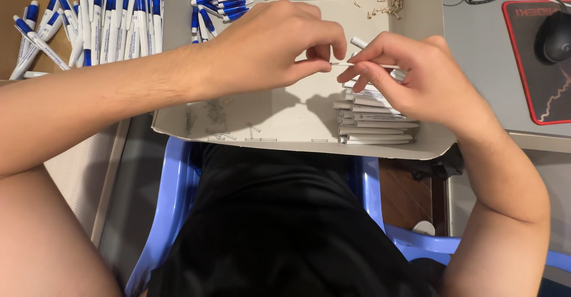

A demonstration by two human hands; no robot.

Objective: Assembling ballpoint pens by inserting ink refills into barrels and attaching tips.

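Observation:
My left hand (270, 44) and my right hand (410, 74) meet above a shallow cardboard tray (285, 115). Between their fingertips they hold a thin white pen refill (357, 65), lying level. My right hand also grips a white pen barrel (358, 42) that sticks out past its fingers. Below my right hand lies a stack of white pen barrels (375, 121) in the tray. Small metal springs (220, 133) are scattered on the tray's near left part.
Finished blue-and-white pens (226, 2) lie at the tray's far side, with small tan parts (389, 0) beside them. A brown box (89, 23) at left holds several more pens. A black mouse (556, 35) sits on a red-edged pad at right. A blue plastic chair (172, 202) is under me.

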